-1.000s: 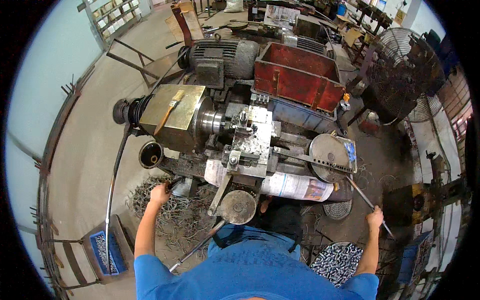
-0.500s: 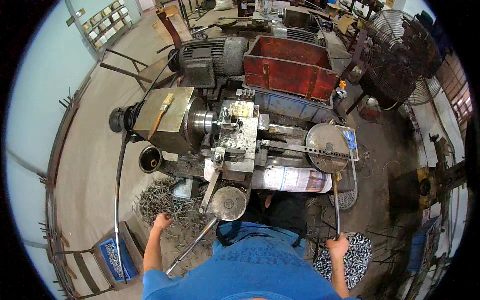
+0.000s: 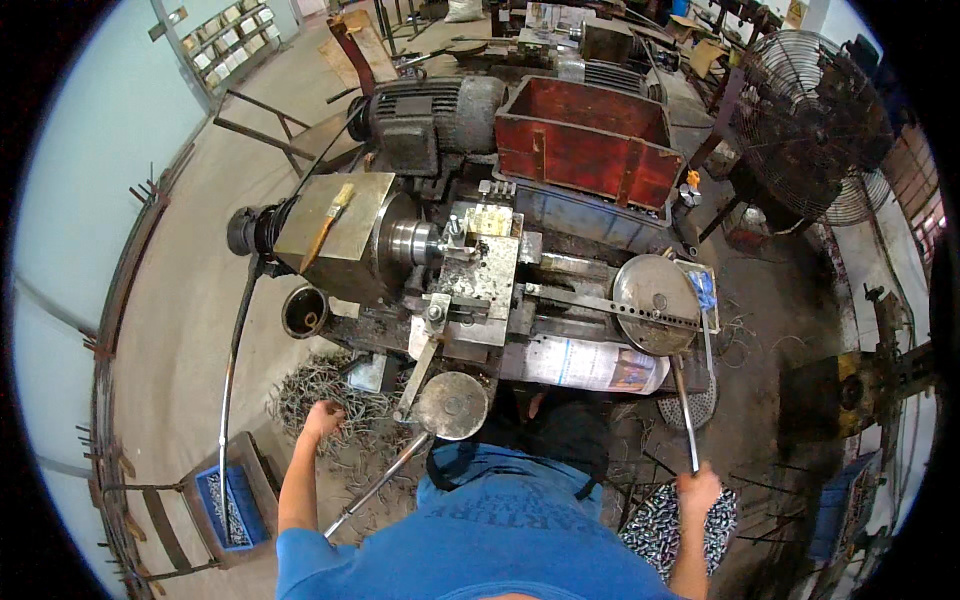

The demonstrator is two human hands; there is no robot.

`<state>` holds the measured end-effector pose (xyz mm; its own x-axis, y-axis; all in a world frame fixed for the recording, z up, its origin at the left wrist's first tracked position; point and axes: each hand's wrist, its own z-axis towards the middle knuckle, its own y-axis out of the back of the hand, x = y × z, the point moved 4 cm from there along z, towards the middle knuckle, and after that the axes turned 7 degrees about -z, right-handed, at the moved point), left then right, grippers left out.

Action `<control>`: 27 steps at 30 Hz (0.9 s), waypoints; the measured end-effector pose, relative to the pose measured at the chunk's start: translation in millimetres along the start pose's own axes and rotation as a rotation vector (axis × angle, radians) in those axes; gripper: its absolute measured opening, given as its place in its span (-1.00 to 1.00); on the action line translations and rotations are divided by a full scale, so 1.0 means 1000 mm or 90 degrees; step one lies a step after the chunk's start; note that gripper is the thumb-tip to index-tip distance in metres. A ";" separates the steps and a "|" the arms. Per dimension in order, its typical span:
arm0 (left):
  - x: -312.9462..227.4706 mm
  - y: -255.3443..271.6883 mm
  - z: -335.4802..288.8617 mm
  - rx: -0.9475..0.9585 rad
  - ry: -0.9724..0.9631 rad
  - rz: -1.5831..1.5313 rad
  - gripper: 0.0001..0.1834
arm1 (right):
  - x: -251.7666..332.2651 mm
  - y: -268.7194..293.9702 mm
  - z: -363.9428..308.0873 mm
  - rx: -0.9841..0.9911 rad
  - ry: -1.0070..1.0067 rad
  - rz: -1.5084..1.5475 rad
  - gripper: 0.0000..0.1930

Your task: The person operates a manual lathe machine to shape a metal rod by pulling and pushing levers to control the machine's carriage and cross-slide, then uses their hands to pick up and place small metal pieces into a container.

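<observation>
My right hand [image 3: 698, 488] is wrapped round the lower end of a metal lever [image 3: 686, 415], which slopes down from a round steel disc [image 3: 655, 305] at the right of a small lathe. My left hand [image 3: 322, 420] hangs in front of the machine with its fingers curled together; what they hold, if anything, is too small to make out. Near it is a second disc [image 3: 452, 406] with a long handle [image 3: 375, 490], which I am not touching. The lathe's chuck [image 3: 408, 243] faces a tool slide [image 3: 482, 270] with bolted clamps.
Tangled metal shavings [image 3: 335, 400] lie on the floor beyond my left hand. A blue tray [image 3: 238, 508] of small metal parts stands left; a heap of similar parts [image 3: 665, 530] lies below my right hand. A red bin [image 3: 585, 145], motor [image 3: 430, 120] and caged fan [image 3: 810, 125] stand behind.
My right hand has swung the lever's lower end a little to the right. My left hand stays in nearly the same place, fingers still curled. The whole view has shifted slightly.
</observation>
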<state>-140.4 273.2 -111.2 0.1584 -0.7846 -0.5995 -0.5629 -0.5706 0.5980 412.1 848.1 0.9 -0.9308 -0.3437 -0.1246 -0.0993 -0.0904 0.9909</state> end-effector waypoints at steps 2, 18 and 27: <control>-0.001 0.016 0.021 -0.103 -0.106 0.165 -0.65 | -0.035 -0.014 0.050 -0.017 0.025 -0.136 -0.69; -0.034 -0.095 0.074 -0.461 -0.120 0.156 -0.46 | 0.069 0.060 0.114 -0.233 0.146 0.136 -0.53; -0.080 -0.008 0.068 -0.078 -0.163 0.488 -0.51 | 0.240 0.190 0.133 -0.211 0.489 0.398 -0.61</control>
<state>-203.9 357.1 -104.7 -0.4333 -0.8963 -0.0948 -0.3445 0.0676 0.9363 123.4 873.1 165.8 -0.2965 -0.9092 0.2923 0.5331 0.0964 0.8405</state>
